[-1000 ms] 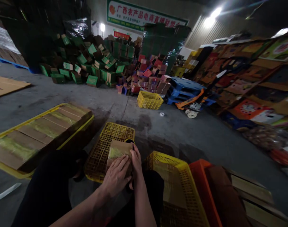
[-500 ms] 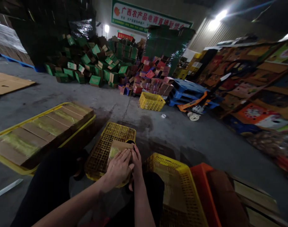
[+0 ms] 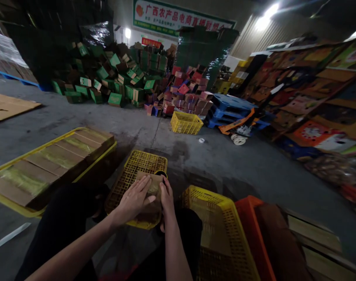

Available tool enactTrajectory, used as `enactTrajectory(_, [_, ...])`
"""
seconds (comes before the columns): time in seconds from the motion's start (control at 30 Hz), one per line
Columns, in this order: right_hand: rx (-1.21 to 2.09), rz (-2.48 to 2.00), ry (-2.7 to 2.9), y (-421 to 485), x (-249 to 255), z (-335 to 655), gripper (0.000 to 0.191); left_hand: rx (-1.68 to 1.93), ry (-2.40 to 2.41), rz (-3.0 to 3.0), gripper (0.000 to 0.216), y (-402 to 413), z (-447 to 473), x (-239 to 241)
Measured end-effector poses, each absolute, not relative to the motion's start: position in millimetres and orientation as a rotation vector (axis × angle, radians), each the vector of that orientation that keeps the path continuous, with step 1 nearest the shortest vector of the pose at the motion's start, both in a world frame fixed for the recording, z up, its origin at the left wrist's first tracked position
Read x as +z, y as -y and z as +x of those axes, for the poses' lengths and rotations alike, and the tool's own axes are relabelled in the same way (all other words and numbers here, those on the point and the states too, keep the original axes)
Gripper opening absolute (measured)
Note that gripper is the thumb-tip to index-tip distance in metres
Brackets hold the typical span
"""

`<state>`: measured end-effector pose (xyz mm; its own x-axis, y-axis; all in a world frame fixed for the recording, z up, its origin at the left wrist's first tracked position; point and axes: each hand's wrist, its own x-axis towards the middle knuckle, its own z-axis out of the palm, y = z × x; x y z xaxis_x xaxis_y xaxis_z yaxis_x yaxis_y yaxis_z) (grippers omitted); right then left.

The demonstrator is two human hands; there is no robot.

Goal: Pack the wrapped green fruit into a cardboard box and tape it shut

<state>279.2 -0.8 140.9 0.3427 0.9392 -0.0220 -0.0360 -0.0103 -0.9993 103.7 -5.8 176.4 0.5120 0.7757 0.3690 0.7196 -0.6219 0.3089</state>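
Observation:
A small brown cardboard box (image 3: pixel 153 189) with clear yellowish tape on its top rests on an upturned yellow plastic crate (image 3: pixel 143 160) between my knees. My left hand (image 3: pixel 136 196) lies flat on the box top, fingers stretched and thumb out to the right. Along the box's right side, my right hand (image 3: pixel 166 195) has its fingers closed against the edge; a small dark spot shows at its fingertips, too dim to name. Just behind the box is a dark round thing with a yellow rim (image 3: pixel 161 173), which looks like a tape roll.
Taped cardboard boxes (image 3: pixel 57 156) fill a long yellow crate at left. Right of my knee stand a yellow crate (image 3: pixel 236 218) holding flat cardboard and an orange bin (image 3: pixel 250 203). Farther off are another yellow crate (image 3: pixel 186 123), blue pallets (image 3: pixel 229 105), a pallet jack (image 3: pixel 239 127) and heaped boxes.
My left hand has slid left and slightly up across the box top, showing more of the tape. My right hand stays at the right side, shifted slightly up. The view has tilted a little.

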Motion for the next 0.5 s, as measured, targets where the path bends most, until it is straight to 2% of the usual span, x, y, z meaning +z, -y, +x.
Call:
enactTrajectory(0.27, [0.972,-1.305,0.969,5,141,280,0.052,0.728,-1.272,2.525,0.085,7,88,173])
enactTrajectory(0.5, [0.951,-1.350,0.972,8,147,279,0.055,0.776,-1.333,1.989,0.071,8,75,163])
